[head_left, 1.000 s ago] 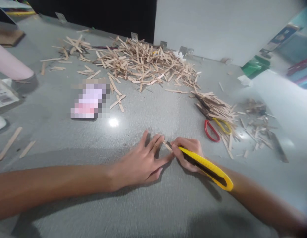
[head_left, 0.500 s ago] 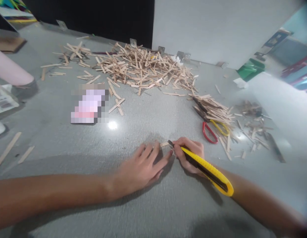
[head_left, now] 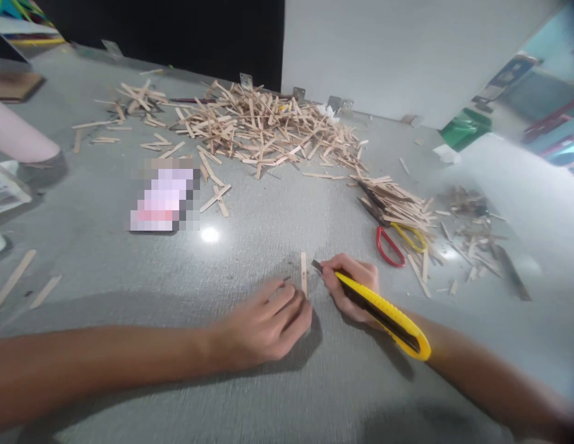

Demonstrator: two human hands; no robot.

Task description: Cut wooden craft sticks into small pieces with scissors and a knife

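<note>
A yellow and black utility knife rests in my right hand, its fingers closed around the front, with the dark blade pointing left. Just left of the blade tip, and apart from it, a short wooden craft stick points away from me, with a small dark mark on it. My left hand has its fingers curled at the near end of this stick, pinching it; the thumb is hidden. Scissors with one red and one yellow handle lie beyond my right hand, blades over more sticks.
A large heap of craft sticks spreads along the back of the grey table. A blurred-out phone-like object lies left of centre. At right are cut scraps and a dark flat strip. A pink cylinder lies far left.
The short craft stick has turned from lying crosswise to pointing away from me. My left fingers have drawn in and curled. The knife blade is now apart from the stick.
</note>
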